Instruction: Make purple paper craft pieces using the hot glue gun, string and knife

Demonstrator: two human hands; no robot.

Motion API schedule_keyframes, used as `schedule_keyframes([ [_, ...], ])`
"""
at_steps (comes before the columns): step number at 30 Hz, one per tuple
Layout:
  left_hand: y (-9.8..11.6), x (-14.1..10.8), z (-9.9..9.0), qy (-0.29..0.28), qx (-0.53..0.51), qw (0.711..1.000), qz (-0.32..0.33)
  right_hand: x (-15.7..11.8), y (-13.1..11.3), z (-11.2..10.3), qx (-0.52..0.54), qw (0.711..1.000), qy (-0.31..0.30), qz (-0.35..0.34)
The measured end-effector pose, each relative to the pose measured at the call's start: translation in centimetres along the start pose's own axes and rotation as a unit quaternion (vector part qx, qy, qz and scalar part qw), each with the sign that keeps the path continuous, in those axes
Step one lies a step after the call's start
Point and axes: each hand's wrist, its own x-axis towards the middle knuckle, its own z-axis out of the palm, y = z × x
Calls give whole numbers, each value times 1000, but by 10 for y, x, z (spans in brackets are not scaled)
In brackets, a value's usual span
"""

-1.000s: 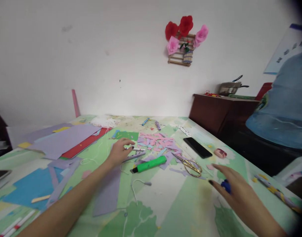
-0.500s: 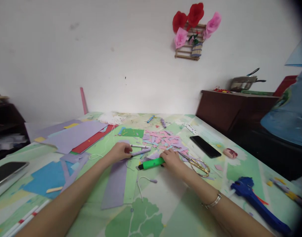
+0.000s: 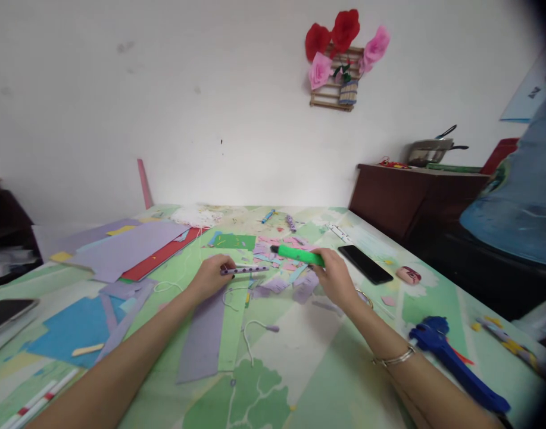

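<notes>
Gripping a thin rolled purple paper stick [image 3: 245,270] in the left hand [image 3: 210,278] and a bright green plastic cutter [image 3: 298,255] in the right hand [image 3: 336,279], mid-frame, the person could nick fingers if the cutter slips.

Green marker [image 3: 298,255] — black phone [image 3: 364,264], blue tool [image 3: 455,363].

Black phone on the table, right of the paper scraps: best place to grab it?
Take the phone across its two long edges near the middle, coming from above. It lies flat, screen up, angled with its far end toward the wall, so only the thin sides offer a pinch. The right hand is closest but holds a green marker.
</notes>
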Motion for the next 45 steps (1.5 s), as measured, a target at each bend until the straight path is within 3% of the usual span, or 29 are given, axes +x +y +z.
schedule_keyframes([
  [4,1,-1,1,22,-3,1000,-1,3,28,-2,-106,990,5,91],
  [9,-3,-2,3,49,-7,999,-18,-2,50,7,-174,976,2,133],
  [16,-10,-2,4,101,11,993,-52,-7,49,20,-217,967,-38,130],
  [24,-20,2,-3,153,47,979,-126,-11,37,17,-210,960,-61,175],
  [29,-34,3,-6,181,73,963,-184,-5,9,15,-150,978,-112,94],
  [32,-41,2,-11,195,94,954,-209,-7,-17,17,-52,984,-166,-32],
  [35,-48,2,-17,209,124,941,-235,-17,-43,21,51,961,-235,-134],
  [39,-55,2,-19,203,169,932,-247,-29,-61,29,57,938,-310,-142],
  [45,-59,-1,-10,151,199,939,-237,-27,-59,39,28,928,-351,-122],
])
